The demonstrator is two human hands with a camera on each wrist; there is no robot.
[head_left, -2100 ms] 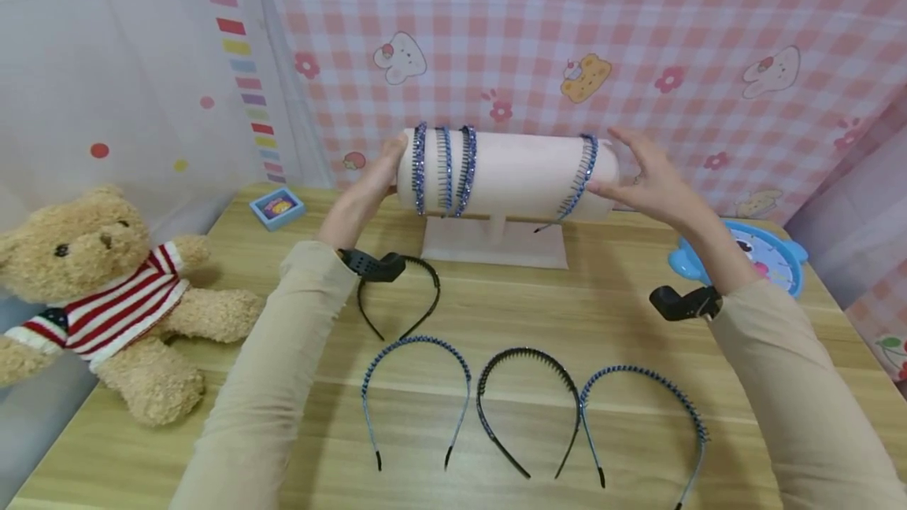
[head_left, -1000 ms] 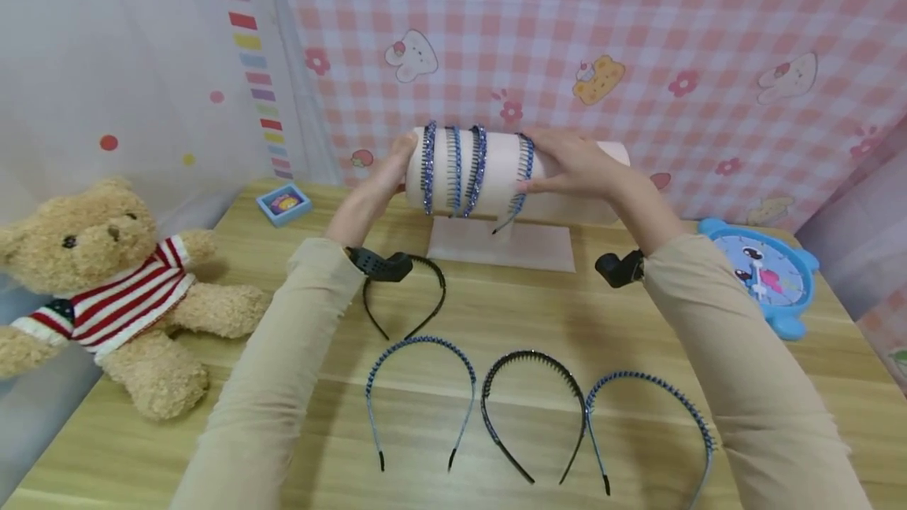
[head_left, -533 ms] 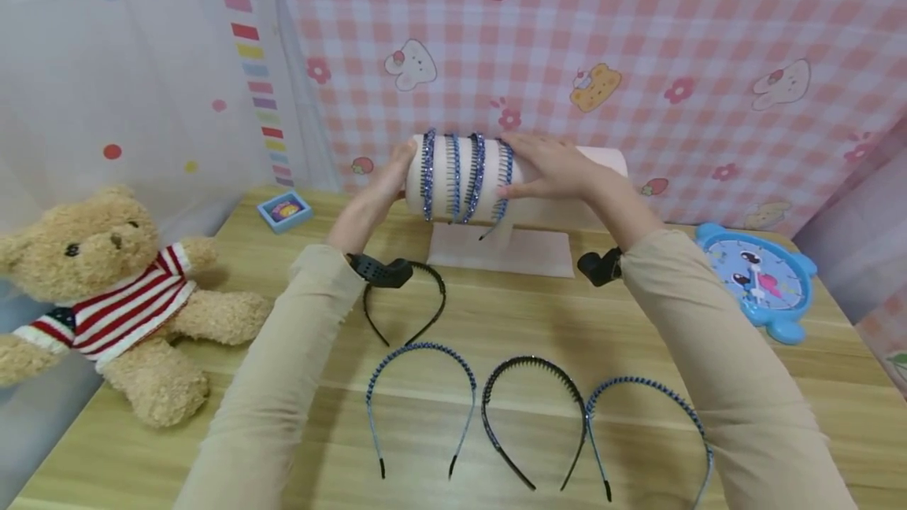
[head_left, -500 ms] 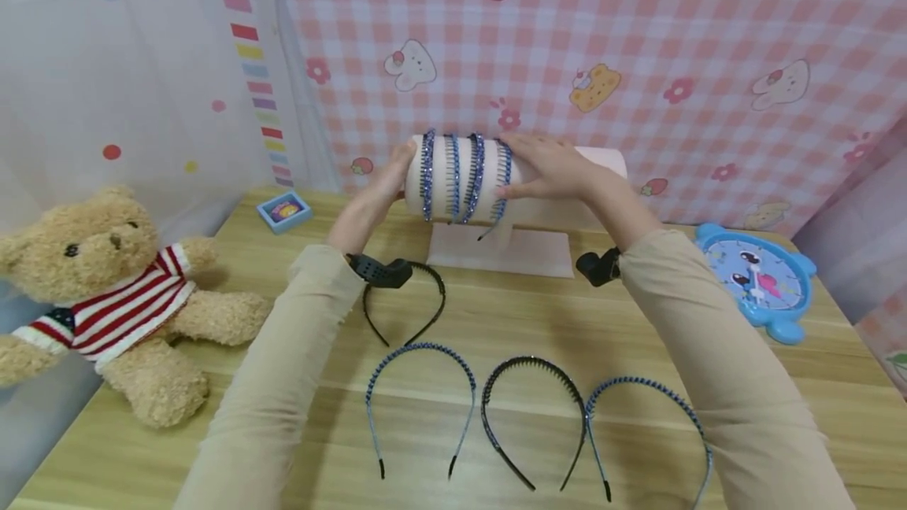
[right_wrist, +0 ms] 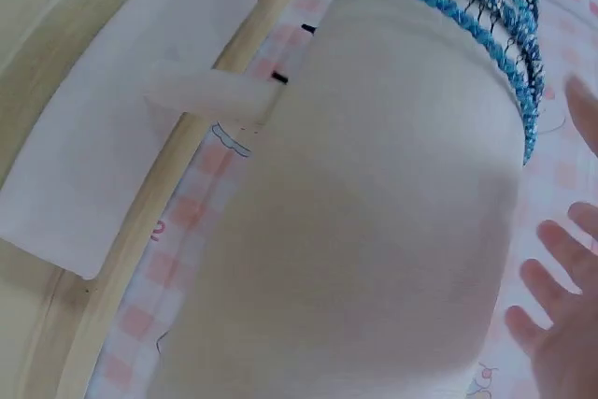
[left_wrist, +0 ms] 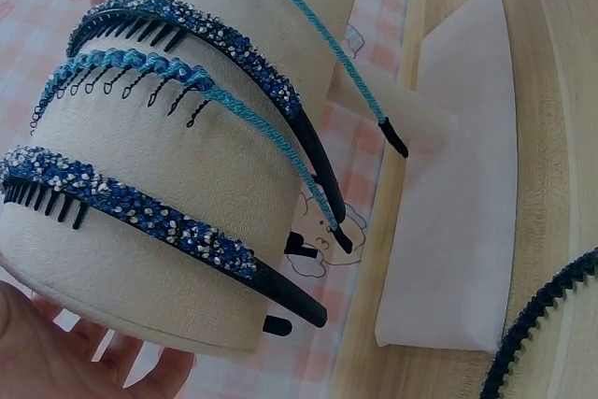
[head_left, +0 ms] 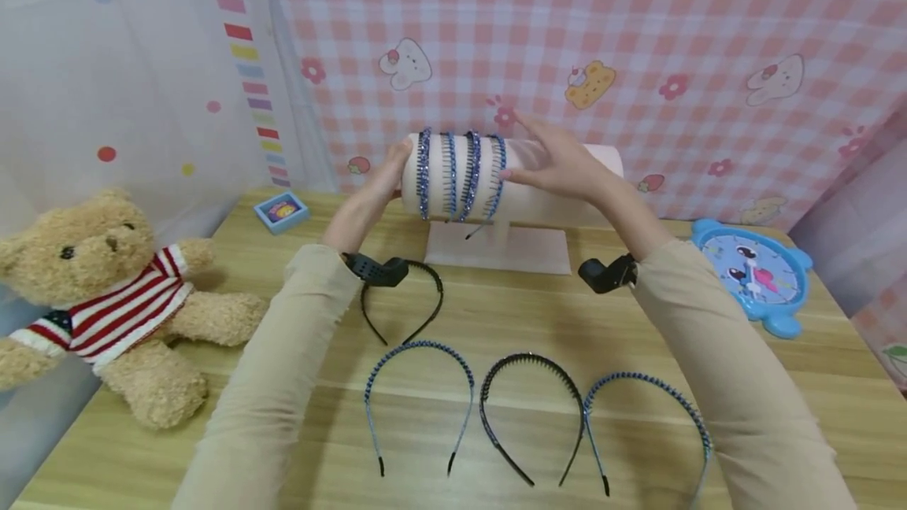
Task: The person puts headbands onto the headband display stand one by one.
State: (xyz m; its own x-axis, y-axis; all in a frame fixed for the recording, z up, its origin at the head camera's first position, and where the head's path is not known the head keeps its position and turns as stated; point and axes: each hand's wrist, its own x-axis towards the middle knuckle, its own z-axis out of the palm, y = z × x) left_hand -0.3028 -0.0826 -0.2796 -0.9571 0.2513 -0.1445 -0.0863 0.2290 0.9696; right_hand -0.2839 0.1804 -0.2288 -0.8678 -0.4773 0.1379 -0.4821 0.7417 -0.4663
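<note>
A padded white headband display roll stands on a flat pale base. Two glittery dark blue headbands and two blue braided ones alternate over its left half. My left hand holds the roll's left end, its fingers partly hidden behind that end in the left wrist view. Beside the innermost braided headband, my right hand has its fingers spread and raised off the roll. Its thumb tip is right at that headband, whose lower black tip hangs below the roll.
Nearer on the wooden table lie a blue beaded headband, a black toothed one, another blue one and a plain black one. A teddy bear sits left, a small blue box behind it, a blue clock right.
My right hand has slid the innermost braided headband leftward along the roll to near the others, then spread its fingers and lifted them off. My left hand has stayed at the left end.
</note>
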